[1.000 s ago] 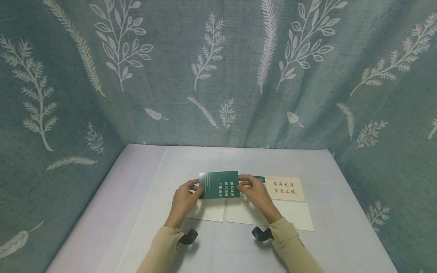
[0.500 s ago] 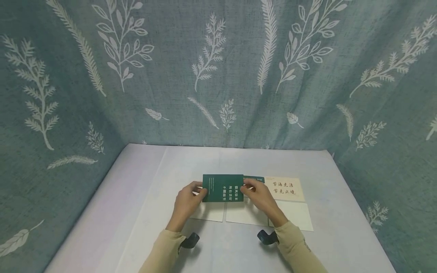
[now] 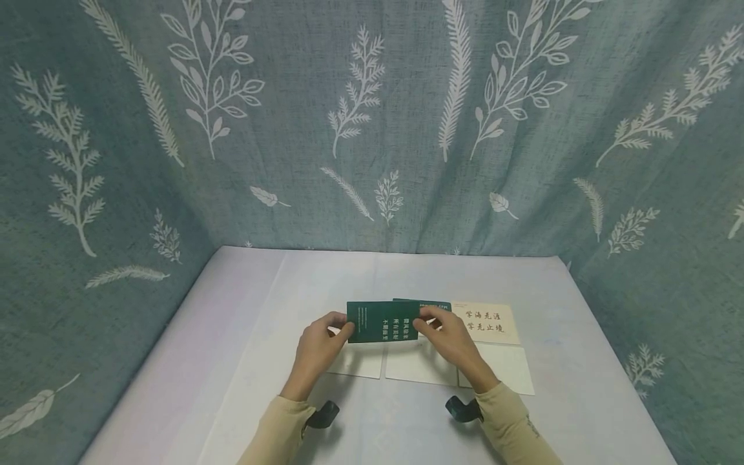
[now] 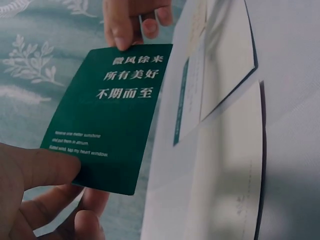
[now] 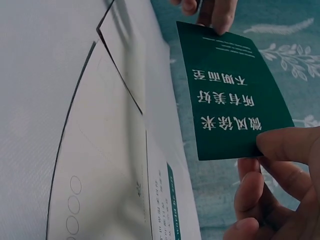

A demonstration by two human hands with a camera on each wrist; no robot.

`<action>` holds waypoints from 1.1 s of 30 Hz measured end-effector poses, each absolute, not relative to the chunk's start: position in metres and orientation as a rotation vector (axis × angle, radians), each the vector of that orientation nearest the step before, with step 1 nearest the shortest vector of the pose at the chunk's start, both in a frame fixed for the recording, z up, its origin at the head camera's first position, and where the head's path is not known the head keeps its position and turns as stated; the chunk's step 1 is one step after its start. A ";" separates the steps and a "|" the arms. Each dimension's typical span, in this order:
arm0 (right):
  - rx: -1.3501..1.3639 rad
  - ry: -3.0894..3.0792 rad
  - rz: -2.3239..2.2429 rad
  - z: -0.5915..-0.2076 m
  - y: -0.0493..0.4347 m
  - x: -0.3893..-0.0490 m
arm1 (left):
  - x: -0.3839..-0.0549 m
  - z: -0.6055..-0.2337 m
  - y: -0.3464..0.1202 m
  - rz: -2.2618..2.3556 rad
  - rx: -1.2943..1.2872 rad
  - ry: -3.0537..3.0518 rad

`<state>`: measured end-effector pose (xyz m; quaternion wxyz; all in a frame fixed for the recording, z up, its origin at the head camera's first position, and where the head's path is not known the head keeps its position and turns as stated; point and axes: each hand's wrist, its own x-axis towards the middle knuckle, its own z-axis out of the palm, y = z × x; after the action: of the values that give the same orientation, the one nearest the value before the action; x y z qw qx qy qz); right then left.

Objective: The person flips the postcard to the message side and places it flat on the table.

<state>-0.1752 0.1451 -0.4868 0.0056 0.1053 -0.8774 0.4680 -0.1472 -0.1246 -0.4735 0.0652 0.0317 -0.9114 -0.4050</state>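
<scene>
A green postcard point(image 3: 372, 326) with white Chinese lettering is held level above the table by both hands, one at each short end. My left hand point(image 3: 316, 345) pinches its left end; in the left wrist view the thumb point(image 4: 55, 167) lies on the printed face, other fingers beneath. Its right end is pinched by my right hand point(image 3: 450, 339), thumb point(image 5: 285, 145) on top in the right wrist view. Below lie pale postcards: a left one point(image 3: 360, 363), a middle one point(image 3: 420, 365) and a right one point(image 3: 502, 368). Behind them is a cream postcard point(image 3: 488, 323) with brown characters.
A card with a green printed edge point(image 3: 430, 304) lies behind the right hand, partly hidden by it and the held postcard. The white-covered table point(image 3: 261, 413) is bordered at the back and sides by a blue-green leaf-patterned curtain point(image 3: 302, 129).
Both hands have carried the green postcard slightly right and lower, and its face now looks more foreshortened. More of the green-edged card shows behind it. The cards on the table stayed put.
</scene>
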 end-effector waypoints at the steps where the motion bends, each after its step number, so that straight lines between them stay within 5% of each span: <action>1: 0.339 -2.741 1.460 -0.487 0.146 -0.175 | -0.147 -0.473 -0.125 -1.221 0.092 -2.747; 33: 0.395 -2.704 1.531 -0.488 0.155 -0.175 | -0.148 -0.485 -0.134 -1.532 -0.006 -2.700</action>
<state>-0.1750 0.1545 -0.4881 0.0045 0.1262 -0.8633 0.4886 -0.1480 -0.1339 -0.4848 0.0186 -0.0018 -0.8696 -0.4935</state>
